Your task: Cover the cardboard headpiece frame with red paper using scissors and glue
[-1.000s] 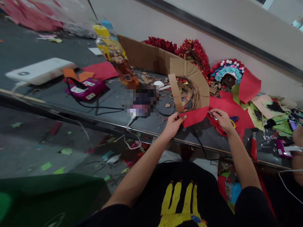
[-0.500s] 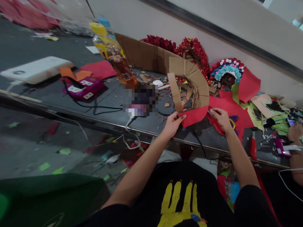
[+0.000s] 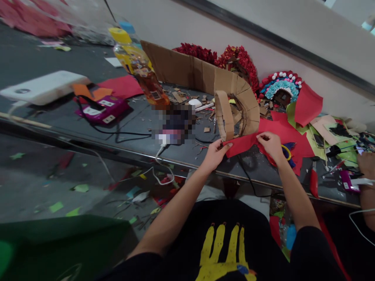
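Observation:
Between my hands is an arched brown cardboard headpiece (image 3: 251, 103) with a cardboard loop (image 3: 224, 113) at its open side. Red paper (image 3: 241, 146) lies along its lower end. My left hand (image 3: 215, 156) is closed on the paper's left corner, thumb on top, right by the cardboard's end. At the paper's right end, the fingertips of my right hand (image 3: 272, 147) pinch its upper edge. Partly hidden behind my right wrist is a yellow loop (image 3: 288, 153), apparently a scissors handle, beside something blue.
Left stand a tilted bottle (image 3: 143, 74), a purple power strip (image 3: 104, 109) and a white power bank (image 3: 43, 88). Behind are a decorated headpiece (image 3: 283, 89) and red flowery pieces (image 3: 238, 62). A red-handled tool (image 3: 313, 181) lies right, near another person's hand (image 3: 366, 164). Cardboard scraps and cables litter the table.
The cardboard headpiece has tilted, showing its loop more from the side. The red paper now appears narrower, turned up against the cardboard. My right hand has shifted slightly left onto the paper's edge.

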A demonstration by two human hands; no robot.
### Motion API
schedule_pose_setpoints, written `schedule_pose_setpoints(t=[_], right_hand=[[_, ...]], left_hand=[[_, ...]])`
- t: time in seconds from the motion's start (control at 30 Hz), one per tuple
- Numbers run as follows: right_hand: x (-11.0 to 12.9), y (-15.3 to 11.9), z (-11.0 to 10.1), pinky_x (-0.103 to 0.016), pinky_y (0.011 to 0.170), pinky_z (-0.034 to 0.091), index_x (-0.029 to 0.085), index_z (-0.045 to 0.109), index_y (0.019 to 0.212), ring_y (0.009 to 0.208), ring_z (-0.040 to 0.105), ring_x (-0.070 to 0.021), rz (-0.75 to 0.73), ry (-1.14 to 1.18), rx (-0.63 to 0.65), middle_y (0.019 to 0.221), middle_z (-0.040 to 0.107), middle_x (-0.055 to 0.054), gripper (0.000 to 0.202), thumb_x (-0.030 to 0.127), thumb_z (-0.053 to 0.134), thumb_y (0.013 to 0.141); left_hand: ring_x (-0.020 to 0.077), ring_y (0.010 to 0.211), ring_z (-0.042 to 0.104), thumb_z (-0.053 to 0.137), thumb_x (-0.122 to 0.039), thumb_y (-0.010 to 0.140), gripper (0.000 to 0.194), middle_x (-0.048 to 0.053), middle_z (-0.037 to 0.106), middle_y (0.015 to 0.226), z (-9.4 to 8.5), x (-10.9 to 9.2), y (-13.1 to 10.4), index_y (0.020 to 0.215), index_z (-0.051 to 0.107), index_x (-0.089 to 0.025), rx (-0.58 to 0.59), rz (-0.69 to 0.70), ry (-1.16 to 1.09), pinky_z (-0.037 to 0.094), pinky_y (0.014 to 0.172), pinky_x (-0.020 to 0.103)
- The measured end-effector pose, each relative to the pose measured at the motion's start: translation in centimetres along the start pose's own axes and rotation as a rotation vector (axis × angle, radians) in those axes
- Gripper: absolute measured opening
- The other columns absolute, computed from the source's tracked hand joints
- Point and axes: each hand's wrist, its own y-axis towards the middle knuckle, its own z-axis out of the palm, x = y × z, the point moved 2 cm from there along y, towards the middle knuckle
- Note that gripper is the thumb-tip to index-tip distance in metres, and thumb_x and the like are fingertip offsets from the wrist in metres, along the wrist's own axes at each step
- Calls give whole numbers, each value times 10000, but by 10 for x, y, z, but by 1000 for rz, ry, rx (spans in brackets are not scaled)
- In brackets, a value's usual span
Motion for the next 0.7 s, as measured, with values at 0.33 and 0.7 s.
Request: schedule_pose_setpoints(t=[0.33, 0.7], right_hand=[[-23, 3, -2, -244, 579, 387, 198, 536, 665, 581, 492, -129, 138, 197, 3, 587, 534, 21, 227, 406, 474, 734], [0, -4, 6, -251, 598, 419, 176, 624, 701, 580, 499, -118, 178, 274, 32, 618, 578, 9, 385, 548, 677, 622]], left_hand=[[217, 813, 643, 784, -473, 568, 468, 55, 728, 843, -1, -1, 1, 875, 690, -133, -48, -27, -11, 486, 797, 342], [212, 797, 644, 795, -450, 561, 431, 51, 726, 837, -3, 4, 2, 842, 688, -142, -49, -38, -39, 493, 787, 341]])
